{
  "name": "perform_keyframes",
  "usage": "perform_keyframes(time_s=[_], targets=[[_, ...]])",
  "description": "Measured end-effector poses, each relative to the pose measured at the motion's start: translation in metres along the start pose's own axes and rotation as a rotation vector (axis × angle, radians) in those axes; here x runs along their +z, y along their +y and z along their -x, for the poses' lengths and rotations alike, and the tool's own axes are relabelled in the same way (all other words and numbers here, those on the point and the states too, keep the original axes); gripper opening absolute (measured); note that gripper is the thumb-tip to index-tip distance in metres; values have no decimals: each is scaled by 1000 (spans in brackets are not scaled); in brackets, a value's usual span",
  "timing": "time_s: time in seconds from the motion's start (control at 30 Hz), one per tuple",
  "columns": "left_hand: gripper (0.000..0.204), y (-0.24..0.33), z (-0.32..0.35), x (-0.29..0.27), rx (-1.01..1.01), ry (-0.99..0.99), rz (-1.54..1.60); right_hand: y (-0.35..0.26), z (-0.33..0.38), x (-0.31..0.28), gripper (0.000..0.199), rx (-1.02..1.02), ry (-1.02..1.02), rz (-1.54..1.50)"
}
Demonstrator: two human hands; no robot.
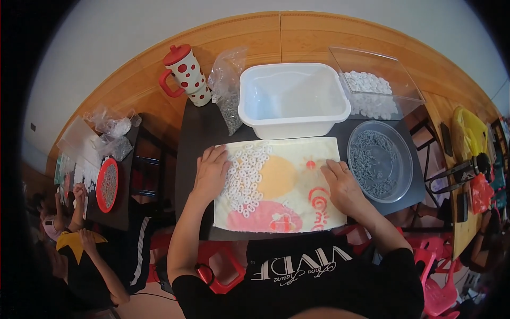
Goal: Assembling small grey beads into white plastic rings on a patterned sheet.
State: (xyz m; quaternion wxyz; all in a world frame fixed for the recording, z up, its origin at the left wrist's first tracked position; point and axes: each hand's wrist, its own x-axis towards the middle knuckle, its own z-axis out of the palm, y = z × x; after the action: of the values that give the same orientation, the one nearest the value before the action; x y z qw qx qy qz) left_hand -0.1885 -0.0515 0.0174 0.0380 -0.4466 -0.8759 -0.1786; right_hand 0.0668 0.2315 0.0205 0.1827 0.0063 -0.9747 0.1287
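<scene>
The towel [311, 183] lies spread in front of me on the dark table [194, 127], its long sides running left to right, with many small white pieces [245, 175], each with openings through it, gathered over its left half. My left hand [211, 170] rests palm down across the left edge, fingers extended and a little apart, just beside the pieces; I see nothing pinched in it. My right hand [342, 183] lies over the right edge with its fingers bent and their tips on the towel; I cannot tell whether they have a fold of it. I judge the towel light, soft and floppy, with enough nap that it shouldn't slip much under my fingers, but it would sag between 2 holds and let loose pieces roll. The pieces look light, smooth and stiff, likely plastic, hardly fragile, easy to scatter; singly, I'd pinch 1 by its rim. For the towel, I'd take the bare right border and the left corners, keeping fingertips off the heap. The white tub [295, 127] stands just beyond the far edge, and the round clear bowl [406, 178] of grey bits [369, 159] sits to the right.
</scene>
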Motion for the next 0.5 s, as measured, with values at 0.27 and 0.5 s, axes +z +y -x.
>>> perform_keyframes(time_s=[0.27, 0.5], targets=[[32, 50, 12, -27, 0, 151, -146, -5, -22, -2, 29, -143, -58, -88], [25, 152, 53, 0, 180, 115, 329, 2, -24, 2, 17, -153, -38, -88]])
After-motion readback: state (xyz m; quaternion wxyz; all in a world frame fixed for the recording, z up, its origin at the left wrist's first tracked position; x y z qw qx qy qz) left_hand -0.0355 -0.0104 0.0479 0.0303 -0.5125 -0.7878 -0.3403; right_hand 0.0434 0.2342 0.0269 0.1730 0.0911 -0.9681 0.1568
